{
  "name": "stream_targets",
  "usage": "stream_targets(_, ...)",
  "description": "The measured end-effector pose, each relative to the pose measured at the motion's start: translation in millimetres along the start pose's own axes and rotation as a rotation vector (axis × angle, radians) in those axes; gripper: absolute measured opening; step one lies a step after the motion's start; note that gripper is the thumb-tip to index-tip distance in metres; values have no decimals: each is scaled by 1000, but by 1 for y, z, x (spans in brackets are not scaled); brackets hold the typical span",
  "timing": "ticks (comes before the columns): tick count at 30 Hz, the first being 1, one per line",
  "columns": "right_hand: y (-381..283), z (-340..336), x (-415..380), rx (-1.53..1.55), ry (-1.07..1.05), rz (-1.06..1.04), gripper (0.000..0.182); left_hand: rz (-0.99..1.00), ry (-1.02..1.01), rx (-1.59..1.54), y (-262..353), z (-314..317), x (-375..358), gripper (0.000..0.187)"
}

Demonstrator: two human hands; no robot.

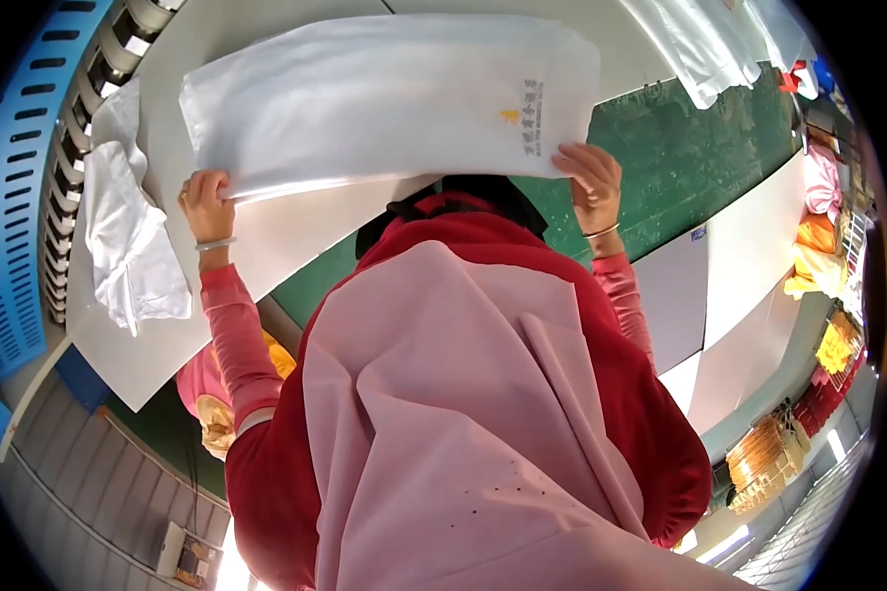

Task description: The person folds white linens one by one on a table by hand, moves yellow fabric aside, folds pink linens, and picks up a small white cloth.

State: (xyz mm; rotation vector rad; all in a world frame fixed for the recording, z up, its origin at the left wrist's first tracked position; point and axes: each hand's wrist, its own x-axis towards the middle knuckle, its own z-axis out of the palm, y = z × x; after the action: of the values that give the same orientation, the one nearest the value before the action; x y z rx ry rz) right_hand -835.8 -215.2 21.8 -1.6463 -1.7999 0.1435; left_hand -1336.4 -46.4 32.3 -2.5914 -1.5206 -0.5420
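A wide, folded white cloth (365,108) is stretched out over the pale table in front of me. Near its right end it carries a small yellow mark and grey printed lettering. My left hand (207,205) pinches the near left corner, thumb and fingers closed on the edge. At the near right corner, my right hand (591,187) grips the same edge between thumb and fingers. The near edge runs almost straight between both hands. Each wrist wears a bracelet.
A crumpled white cloth (133,236) lies at the table's left, beside a slotted blue plastic panel (20,187). More white fabric (695,49) is at upper right. Green floor (690,148) shows right of the table (306,222). Orange fabric (816,258) sits farther right.
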Motion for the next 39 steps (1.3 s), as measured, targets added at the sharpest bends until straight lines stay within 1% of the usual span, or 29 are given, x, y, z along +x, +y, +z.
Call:
stream_targets(1,-4,-4,2,-23,-5,-4,33,10,-34,-8,-2,-8,2,21)
stream_targets(3,5,-11,6,-2,-96,-3,33,27,-80,-24,-6,-22,14,21)
stream_targets(4,10,-15,7,4,-140,0,33,67,-327,-57,-30,-29,14,22)
stream_targets(5,18,-15,7,118,-139,50,33,-32,-445,-57,-44,-29,11,21)
stream_targets(6,14,-14,10,47,-89,55,32,-129,-563,-54,-51,-29,10,20)
stream_targets(8,-2,-12,29,-98,14,63,30,-16,-317,34,-23,-37,36,17)
stream_targets(9,-8,-8,40,-110,-27,49,28,38,-194,78,-4,-39,50,15)
stream_targets(10,-21,-1,52,-189,-80,17,31,125,-68,36,9,-32,61,16)
stream_targets(11,-35,8,62,-267,-135,-16,39,71,-117,11,23,-25,67,28)
stream_targets(12,-45,23,69,-286,-195,-55,45,22,-257,108,38,-19,72,46)
stream_targets(14,-50,50,81,-327,-308,-137,58,31,-307,267,35,17,63,59)
stream_targets(17,11,72,91,-548,-299,-77,64,-177,-354,105,11,41,49,67)
stream_targets(18,25,63,93,-628,-230,-15,66,-191,-349,80,5,41,49,68)
stream_targets(20,52,44,95,-748,-166,207,66,-219,-336,20,-3,38,47,69)
stream_targets(21,66,32,87,-664,-169,290,67,-224,-269,-16,-10,42,43,74)
stream_targets(23,93,20,68,-487,-161,444,67,-501,-344,-29,-13,36,43,81)
stream_targets(24,91,16,60,-368,-167,527,66,-640,-386,-36,-12,33,45,84)
stream_targets(25,83,12,46,-243,-176,610,65,-706,-447,-20,-8,31,48,87)
stream_targets(27,68,29,16,161,-132,917,60,-837,-567,14,3,25,60,92)
stream_targets(30,24,25,15,1054,-85,978,51,-848,-610,23,11,23,74,93)
stream_targets(31,28,23,15,1073,-88,983,49,-807,-590,35,8,28,73,94)
stream_targets(33,44,21,10,1101,-60,980,46,-699,-531,42,-10,56,64,95)
stream_targets(34,50,17,13,1040,-23,956,42,-571,-438,53,-21,72,60,95)
stream_targets(35,64,12,19,1010,12,919,42,-566,-436,-63,-5,68,73,96)
stream_targets(36,81,7,22,981,43,887,41,-645,-522,-76,19,55,90,95)
stream_targets(37,101,1,26,929,51,912,41,-611,-585,-55,38,45,105,93)
stream_targets(39,142,-9,42,847,49,962,42,-537,-588,-70,38,64,114,91)
